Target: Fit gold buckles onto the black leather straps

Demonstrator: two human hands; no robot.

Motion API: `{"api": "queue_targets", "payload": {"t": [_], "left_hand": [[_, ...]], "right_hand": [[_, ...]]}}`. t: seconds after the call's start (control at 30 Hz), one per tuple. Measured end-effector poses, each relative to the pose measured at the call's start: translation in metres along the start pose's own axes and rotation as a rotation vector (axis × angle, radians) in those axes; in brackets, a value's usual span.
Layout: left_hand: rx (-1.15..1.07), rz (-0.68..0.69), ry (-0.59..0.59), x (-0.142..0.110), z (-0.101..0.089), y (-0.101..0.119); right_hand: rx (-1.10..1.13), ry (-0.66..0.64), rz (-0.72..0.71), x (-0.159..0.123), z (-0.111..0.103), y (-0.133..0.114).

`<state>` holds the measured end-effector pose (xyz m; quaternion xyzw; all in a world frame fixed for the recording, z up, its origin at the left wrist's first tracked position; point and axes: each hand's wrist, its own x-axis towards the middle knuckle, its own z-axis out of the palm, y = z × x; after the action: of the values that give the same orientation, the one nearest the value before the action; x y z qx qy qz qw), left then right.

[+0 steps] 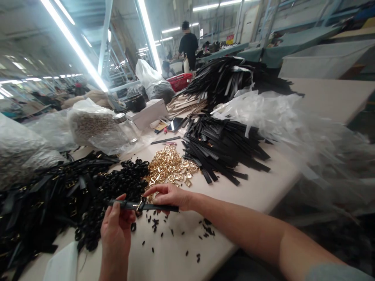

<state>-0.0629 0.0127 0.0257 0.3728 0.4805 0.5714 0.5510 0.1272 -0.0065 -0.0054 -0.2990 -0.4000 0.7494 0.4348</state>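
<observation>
A narrow black strap [129,205] with a gold buckle [141,204] on it is held level over the table between both hands. My left hand [116,230] pinches its left end with the thumb on top. My right hand [170,196] grips the strap at the buckle and to its right, fingers closed. Just behind lie a heap of gold buckles [170,166] and a heap of black loops [123,181].
Black straps [219,146] are piled to the right, finished black pieces [38,203] to the left. Small black punchings [181,234] dot the table. Plastic bags [93,127], a jar [127,127], a white box [149,111] and a phone [175,123] stand behind. A person [188,45] stands far off.
</observation>
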Motion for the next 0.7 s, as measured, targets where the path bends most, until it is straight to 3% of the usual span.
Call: {"api": "queue_targets", "payload": {"t": [0.4, 0.57, 0.7], "left_hand": [[-0.024, -0.039, 0.042, -0.001, 0.001, 0.000], [0.044, -0.092, -0.061, -0.010, 0.009, -0.011], [0.126, -0.109, -0.154, -0.012, 0.009, -0.020]], "right_hand": [[-0.042, -0.040, -0.001, -0.001, -0.002, 0.006], [-0.045, -0.116, 0.021, -0.001, 0.003, 0.009], [-0.118, -0.047, 0.082, 0.001, 0.008, 0.009]]}}
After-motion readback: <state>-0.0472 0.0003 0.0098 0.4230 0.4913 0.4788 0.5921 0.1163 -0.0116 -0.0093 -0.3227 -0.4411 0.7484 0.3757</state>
